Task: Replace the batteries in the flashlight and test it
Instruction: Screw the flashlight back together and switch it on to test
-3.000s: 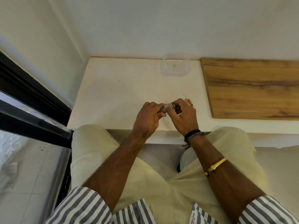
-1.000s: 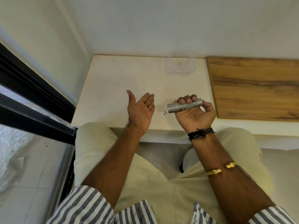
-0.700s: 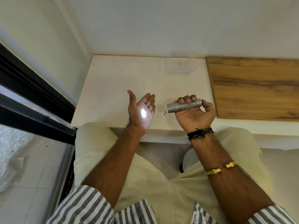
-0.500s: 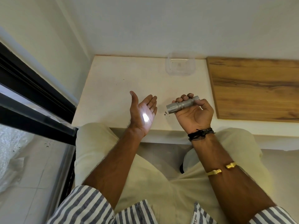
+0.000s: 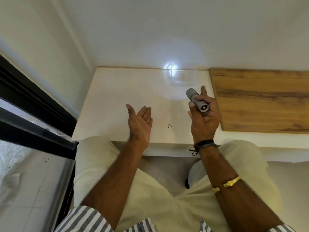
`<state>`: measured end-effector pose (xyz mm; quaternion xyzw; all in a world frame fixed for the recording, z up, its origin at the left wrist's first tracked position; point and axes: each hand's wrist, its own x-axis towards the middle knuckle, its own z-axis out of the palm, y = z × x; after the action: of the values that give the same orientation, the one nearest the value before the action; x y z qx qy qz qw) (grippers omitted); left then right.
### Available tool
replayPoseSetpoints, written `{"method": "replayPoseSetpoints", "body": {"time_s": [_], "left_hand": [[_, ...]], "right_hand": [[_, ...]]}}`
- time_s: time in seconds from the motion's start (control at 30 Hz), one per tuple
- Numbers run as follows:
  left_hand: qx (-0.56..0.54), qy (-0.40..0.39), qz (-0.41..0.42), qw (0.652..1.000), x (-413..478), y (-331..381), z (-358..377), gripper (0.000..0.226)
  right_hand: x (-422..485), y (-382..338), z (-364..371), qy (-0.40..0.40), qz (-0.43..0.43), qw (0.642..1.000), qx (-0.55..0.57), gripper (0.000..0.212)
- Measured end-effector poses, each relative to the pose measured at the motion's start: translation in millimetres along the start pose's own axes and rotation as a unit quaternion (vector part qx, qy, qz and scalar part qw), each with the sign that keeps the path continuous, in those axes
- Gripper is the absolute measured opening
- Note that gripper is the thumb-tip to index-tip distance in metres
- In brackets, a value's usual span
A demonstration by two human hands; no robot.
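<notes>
My right hand (image 5: 204,121) grips a small grey metal flashlight (image 5: 195,99) above the white counter (image 5: 117,104). Its head points away from me toward the back wall and its tail cap faces me. The flashlight is lit: a bright spot of light (image 5: 170,68) falls on the wall and on a clear plastic container (image 5: 184,77) at the back of the counter. My left hand (image 5: 140,124) hovers over the counter's front part, palm up, fingers apart, holding nothing.
A wooden board (image 5: 260,99) lies on the counter's right side, close to my right hand. A few dark specks (image 5: 169,126) sit on the counter between my hands. A black window frame (image 5: 33,104) runs along the left.
The flashlight came on and lit my left palm. My right hand then swung it up and away, so the beam left my palm and now hits the back wall and container.
</notes>
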<state>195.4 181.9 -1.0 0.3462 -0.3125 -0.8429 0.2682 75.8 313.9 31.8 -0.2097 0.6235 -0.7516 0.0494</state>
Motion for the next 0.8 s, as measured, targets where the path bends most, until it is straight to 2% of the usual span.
{"method": "replayPoseSetpoints", "body": {"time_s": [0.2,0.3,0.4,0.47,0.6,0.7,0.8], "left_hand": [[-0.007,0.008,0.004,1.000,-1.1,1.4,-1.2,0.095],[-0.019,0.011,0.001,1.000,-0.5,4.1,-1.4,0.097],[-0.019,0.013,0.004,1.000,-1.0,4.1,-0.6,0.097],[-0.010,0.017,0.007,1.000,-1.6,2.9,-0.1,0.096],[0.001,0.014,0.010,1.000,-1.5,2.4,-0.3,0.093],[0.004,0.007,0.008,1.000,-2.2,2.2,-0.5,0.093],[0.006,0.003,0.000,1.000,-2.8,2.7,0.3,0.095]], "right_hand": [[3.5,1.3,-3.9,0.000,0.071,0.997,0.037,0.025],[4.0,6.2,-6.6,0.025,0.115,0.993,-0.029,0.023],[-0.1,7.2,-5.7,0.049,0.071,0.989,-0.124,0.021],[-2.5,5.4,-3.7,0.046,0.037,0.990,-0.128,0.021],[0.1,4.2,-2.6,0.019,0.018,1.000,-0.010,0.023],[3.5,1.8,-0.4,0.034,0.094,0.989,0.111,0.027],[4.2,4.9,-2.3,0.048,0.198,0.951,0.233,0.020]]}}
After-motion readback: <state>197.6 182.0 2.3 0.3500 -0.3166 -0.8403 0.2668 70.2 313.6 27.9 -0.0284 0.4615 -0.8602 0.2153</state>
